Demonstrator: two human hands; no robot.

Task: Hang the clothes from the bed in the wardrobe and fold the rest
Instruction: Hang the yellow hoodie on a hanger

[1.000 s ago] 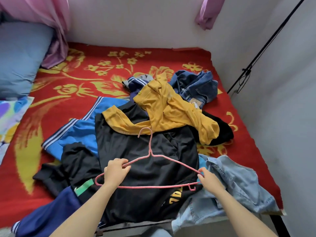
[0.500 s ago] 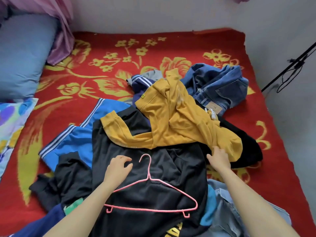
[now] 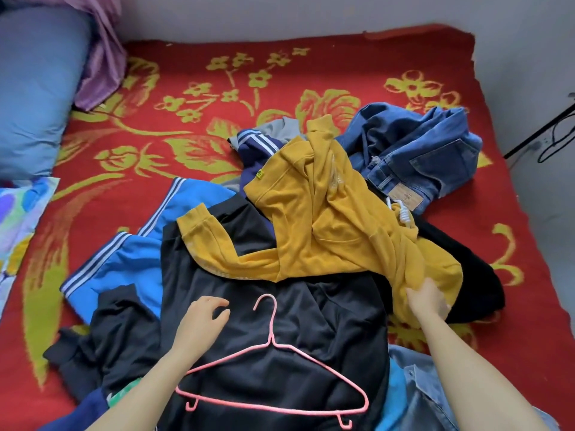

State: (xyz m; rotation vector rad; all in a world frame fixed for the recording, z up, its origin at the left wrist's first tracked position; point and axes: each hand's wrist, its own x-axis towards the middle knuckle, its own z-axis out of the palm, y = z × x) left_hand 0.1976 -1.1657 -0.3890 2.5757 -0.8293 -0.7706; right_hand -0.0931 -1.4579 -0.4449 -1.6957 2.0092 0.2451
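Red blanket (image 3: pixel 193 88) with yellow-green flowers covers the whole bed (image 3: pixel 529 275), which runs to a pale wall along the top of the frame, and a blue pillow (image 3: pixel 34 88) fills the upper left. A heap of clothes sits in the lower middle. Its largest piece is a black top (image 3: pixel 249 275) spread flat. Above that is a yellow hoodie (image 3: pixel 326 228), with a blue striped garment (image 3: pixel 124 259) to the left and crumpled jeans (image 3: pixel 420 157) at upper right. A pink hanger (image 3: pixel 270 368) lies loose on the black top near the bottom edge, held by nobody. The right hand (image 3: pixel 427 301) has its fingers closed on a bunch of the hoodie's lower edge. The left hand (image 3: pixel 202 318) is over the black top beside the hanger's hook, fingers loosely bent and grasping nothing. One hoodie sleeve is draped across the black top and its white cord (image 3: pixel 401 213) lies against the jeans, so a hard pull could drag the neighbouring clothes along. It could also shift the black top enough to slide the hanger off the near edge. The hoodie carries a small round green tag (image 3: pixel 259 174) and the jeans a tan waist patch (image 3: pixel 404 194). Nothing on either can be read.
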